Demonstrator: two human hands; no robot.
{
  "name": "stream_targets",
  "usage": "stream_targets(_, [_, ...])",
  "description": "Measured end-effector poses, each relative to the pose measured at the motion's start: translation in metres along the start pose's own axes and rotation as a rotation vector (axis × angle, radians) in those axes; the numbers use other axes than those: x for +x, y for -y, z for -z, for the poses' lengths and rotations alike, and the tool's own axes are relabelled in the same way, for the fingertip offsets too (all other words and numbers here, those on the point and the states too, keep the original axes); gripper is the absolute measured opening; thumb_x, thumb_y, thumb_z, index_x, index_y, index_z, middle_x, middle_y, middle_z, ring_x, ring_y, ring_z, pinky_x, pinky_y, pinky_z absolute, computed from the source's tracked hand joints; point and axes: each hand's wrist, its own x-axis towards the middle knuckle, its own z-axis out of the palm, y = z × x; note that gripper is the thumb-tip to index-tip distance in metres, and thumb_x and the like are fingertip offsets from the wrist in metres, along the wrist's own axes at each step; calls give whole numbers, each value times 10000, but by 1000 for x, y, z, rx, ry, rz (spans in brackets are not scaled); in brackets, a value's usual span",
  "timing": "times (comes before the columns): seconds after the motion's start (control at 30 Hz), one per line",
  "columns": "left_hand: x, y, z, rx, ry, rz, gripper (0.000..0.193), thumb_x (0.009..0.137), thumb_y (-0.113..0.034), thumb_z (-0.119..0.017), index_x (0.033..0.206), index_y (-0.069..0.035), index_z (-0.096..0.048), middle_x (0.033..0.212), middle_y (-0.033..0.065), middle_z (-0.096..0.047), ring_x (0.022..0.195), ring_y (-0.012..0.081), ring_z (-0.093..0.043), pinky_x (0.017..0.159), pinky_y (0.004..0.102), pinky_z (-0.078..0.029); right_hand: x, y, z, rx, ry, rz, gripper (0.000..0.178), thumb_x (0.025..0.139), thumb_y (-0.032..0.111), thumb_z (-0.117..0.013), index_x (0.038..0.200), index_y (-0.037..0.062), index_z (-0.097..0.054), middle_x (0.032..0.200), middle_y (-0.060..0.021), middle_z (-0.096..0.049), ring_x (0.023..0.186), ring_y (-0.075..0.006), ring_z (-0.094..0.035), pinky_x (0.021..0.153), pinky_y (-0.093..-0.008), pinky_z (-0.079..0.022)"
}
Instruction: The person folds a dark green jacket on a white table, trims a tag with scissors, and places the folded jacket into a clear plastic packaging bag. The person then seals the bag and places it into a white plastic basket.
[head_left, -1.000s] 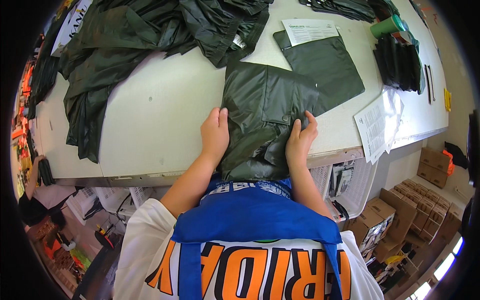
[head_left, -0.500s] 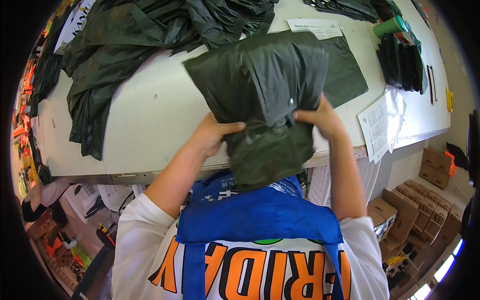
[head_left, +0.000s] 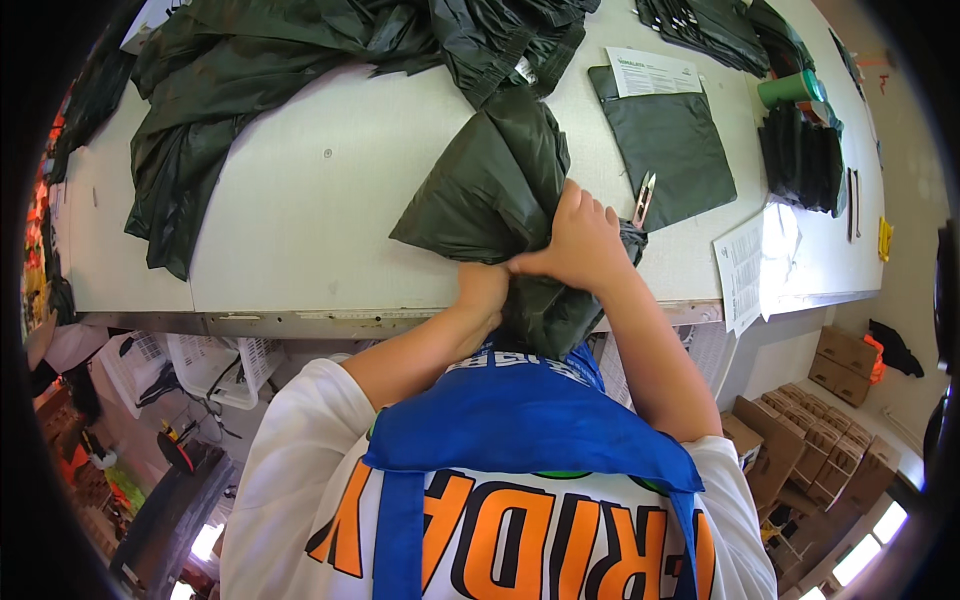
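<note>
In front of me, over the table's near edge, is a bunched dark green garment point(head_left: 490, 185) of smooth, rainwear-like fabric. Its upper part fans out on the white table point(head_left: 270, 210), and its lower end hangs toward my blue apron point(head_left: 520, 410). My right hand point(head_left: 585, 240) is closed round a gathered fold at its right side. Close beside it my left hand point(head_left: 483, 295) grips the near part, its fingers mostly hidden by cloth. Thread snips point(head_left: 645, 200) lie just right of my right hand, on a flat dark green pouch point(head_left: 685, 150).
A paper sheet point(head_left: 650, 74) rests on the pouch. Heaped dark green garments point(head_left: 270, 60) cover the far left. At the right are a dark folded stack point(head_left: 800, 155), a green roll point(head_left: 790, 90) and printed sheets point(head_left: 745, 265). White baskets point(head_left: 215, 365) stand below the table edge.
The garment has come down from a raised, folded bundle to a twisted bunch nearer the table. My hands have drawn together, uncovering the snips and more of the pouch.
</note>
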Motion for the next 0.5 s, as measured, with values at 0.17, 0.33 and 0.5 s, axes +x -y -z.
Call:
stream_targets(0.17, [-11,0,2,-55,109,-78,399,773,-14,-648,1154,59,-552,1092,170,-622,927,261,-622,753,364,-505,-35,-6,-29,-42,-79,84,1411,416,635,-832,1385,-156,-178,1274,-282,-432,1220,-409,-427,1049,-612,-250])
stream_targets(0.33, [-27,-8,15,53,319,70,401,803,-69,-619,1176,57,-545,1106,126,-627,921,225,-621,758,340,-500,-46,3,-51,-130,-143,39,1354,445,602,-833,1353,-191,-214,1319,-314,-381,1265,-421,-360,1072,-625,-187])
stream_targets(0.5, [-35,-5,3,195,370,-209,220,829,-89,-607,1017,21,-631,906,79,-659,759,157,-609,657,283,-479,-30,-20,-52,46,-151,36,1133,526,370,-833,1339,-174,-262,1140,-250,-521,1079,-376,-531,997,-476,-367])
